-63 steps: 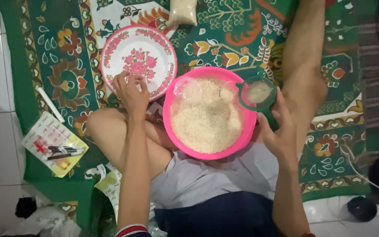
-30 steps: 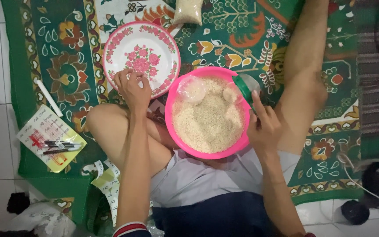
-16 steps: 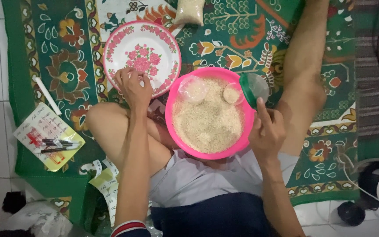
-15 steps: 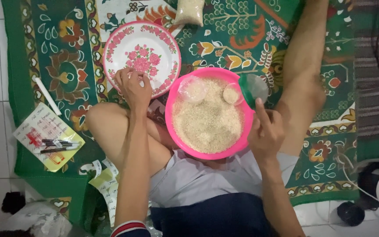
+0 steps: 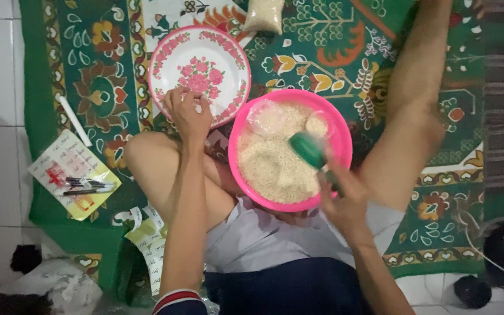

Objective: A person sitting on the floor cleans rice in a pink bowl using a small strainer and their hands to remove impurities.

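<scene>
Your right hand [image 5: 345, 195] grips the green scoop [image 5: 309, 150] over the rice in the pink bowl [image 5: 339, 129]. Left hand [image 5: 186, 112], fingers curled, contents unclear, rests by the plate [image 5: 164, 55]. Keep scoop level, w/ rim inside bowl.

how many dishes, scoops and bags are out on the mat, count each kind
pink basin of rice: 1
floral plate, touched by the left hand: 1
green scoop, held by the right hand: 1
small filled bags inside the basin: 2
bag of grain at the top edge: 1
total: 6
</scene>
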